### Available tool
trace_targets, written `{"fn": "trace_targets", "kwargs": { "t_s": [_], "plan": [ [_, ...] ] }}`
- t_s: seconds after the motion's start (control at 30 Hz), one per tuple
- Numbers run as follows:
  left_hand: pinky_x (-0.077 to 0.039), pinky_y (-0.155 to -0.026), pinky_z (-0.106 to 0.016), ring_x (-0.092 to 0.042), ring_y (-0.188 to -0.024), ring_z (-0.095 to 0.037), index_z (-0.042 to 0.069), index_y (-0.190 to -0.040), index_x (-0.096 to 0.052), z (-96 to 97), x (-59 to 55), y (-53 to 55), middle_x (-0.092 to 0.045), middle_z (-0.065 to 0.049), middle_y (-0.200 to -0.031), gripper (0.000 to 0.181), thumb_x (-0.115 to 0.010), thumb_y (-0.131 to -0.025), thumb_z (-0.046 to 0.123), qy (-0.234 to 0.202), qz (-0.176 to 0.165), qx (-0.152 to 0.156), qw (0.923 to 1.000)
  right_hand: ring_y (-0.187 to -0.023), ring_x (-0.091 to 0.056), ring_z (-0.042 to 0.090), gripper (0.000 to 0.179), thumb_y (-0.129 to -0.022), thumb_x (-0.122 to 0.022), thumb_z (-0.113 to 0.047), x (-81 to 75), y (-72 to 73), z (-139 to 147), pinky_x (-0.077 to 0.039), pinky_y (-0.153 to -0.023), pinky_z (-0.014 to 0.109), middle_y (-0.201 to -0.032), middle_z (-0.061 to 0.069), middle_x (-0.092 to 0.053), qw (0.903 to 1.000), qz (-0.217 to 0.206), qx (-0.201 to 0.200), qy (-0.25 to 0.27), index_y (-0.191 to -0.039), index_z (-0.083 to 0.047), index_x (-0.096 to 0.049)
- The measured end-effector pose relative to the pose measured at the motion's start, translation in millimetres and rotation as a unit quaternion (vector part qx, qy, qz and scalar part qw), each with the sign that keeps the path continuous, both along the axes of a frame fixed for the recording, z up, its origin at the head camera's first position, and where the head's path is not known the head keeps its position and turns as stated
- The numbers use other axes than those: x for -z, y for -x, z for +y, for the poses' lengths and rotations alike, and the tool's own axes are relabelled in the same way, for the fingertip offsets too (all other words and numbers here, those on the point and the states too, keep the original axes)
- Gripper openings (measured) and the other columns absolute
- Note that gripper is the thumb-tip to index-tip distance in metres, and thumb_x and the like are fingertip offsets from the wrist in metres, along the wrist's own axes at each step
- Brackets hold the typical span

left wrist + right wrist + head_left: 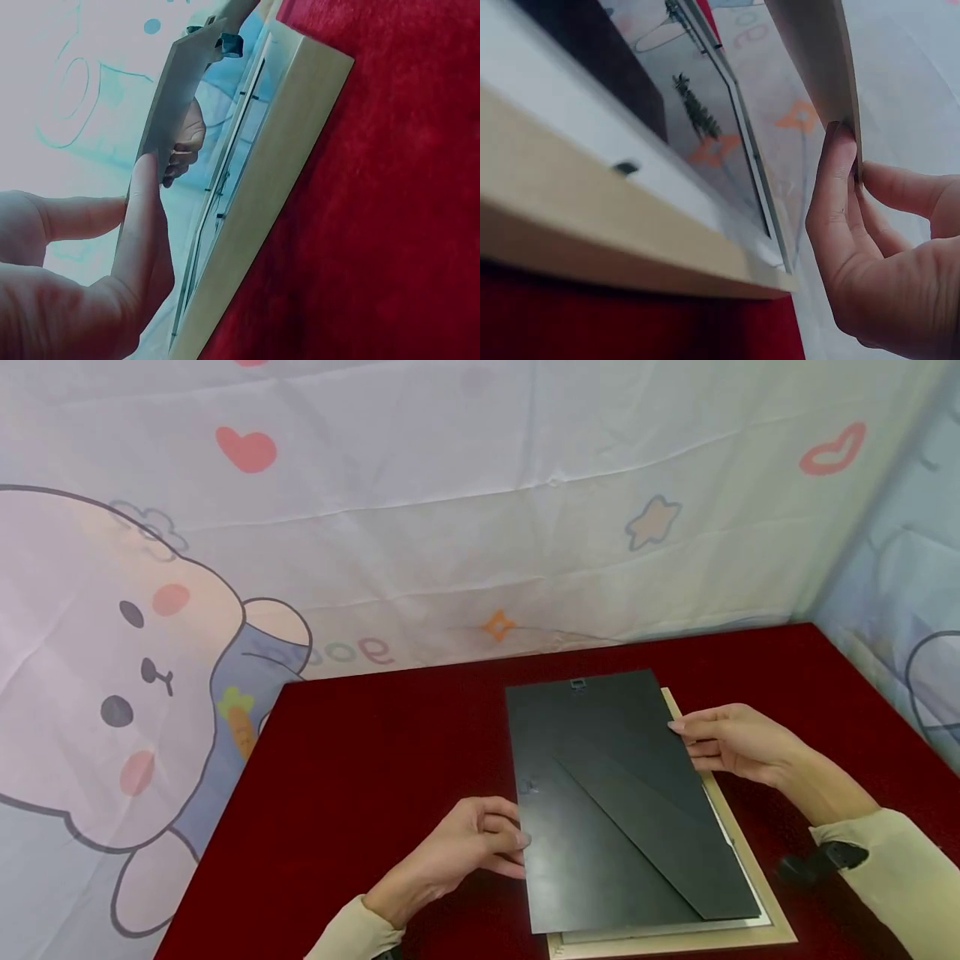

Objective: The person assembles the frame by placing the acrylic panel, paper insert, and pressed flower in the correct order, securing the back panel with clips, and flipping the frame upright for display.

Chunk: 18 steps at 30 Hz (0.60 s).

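A black picture-frame backing board (592, 760), with its easel leg folded flat and a small metal hanger at the top, is held between both hands. My left hand (472, 843) pinches its left edge between thumb and fingers. On the opposite edge my right hand (738, 747) pinches it higher up. Beneath lies a light wooden picture frame (667, 945), mostly covered in the head view. Both wrist views show a gap between the board (169, 105) and the frame (277, 172). Small dark tabs line the frame's inner edge, and its glassy inside (735, 180) shows reflections.
A dark red cloth (375, 760) covers the table under the frame. Behind it hangs a pale printed curtain (450, 527) with hearts, stars and a cartoon animal; another printed cloth (915, 577) hangs at the right. Dark straps (840, 856) show at the cuffs.
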<state>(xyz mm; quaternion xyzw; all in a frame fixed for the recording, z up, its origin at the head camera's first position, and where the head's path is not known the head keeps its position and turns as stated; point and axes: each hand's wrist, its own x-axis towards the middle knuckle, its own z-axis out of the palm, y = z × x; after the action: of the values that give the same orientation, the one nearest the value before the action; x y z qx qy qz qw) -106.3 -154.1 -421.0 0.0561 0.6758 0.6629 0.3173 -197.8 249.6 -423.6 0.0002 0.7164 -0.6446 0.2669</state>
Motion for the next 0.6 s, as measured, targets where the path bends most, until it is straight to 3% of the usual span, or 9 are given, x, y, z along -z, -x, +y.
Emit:
{"fn": "trace_targets", "kwargs": {
  "t_s": [0.6],
  "plan": [
    [-0.068,-0.077,-0.038,-0.071,-0.078,-0.017,-0.008,-0.129,-0.053,21.7,11.6,-1.7,-0.070,-0.007,-0.087,0.035,-0.068,-0.097,-0.001,-0.021,-0.037,-0.001,0.9991,-0.100,-0.079,0.014,0.020,-0.108,-0.060,-0.016,15.7,-12.3,25.6,-0.065,-0.090,0.030,-0.108,-0.008,-0.080,0.9994,-0.006,-0.020,0.027,-0.114,-0.021,-0.078]
  ]
}}
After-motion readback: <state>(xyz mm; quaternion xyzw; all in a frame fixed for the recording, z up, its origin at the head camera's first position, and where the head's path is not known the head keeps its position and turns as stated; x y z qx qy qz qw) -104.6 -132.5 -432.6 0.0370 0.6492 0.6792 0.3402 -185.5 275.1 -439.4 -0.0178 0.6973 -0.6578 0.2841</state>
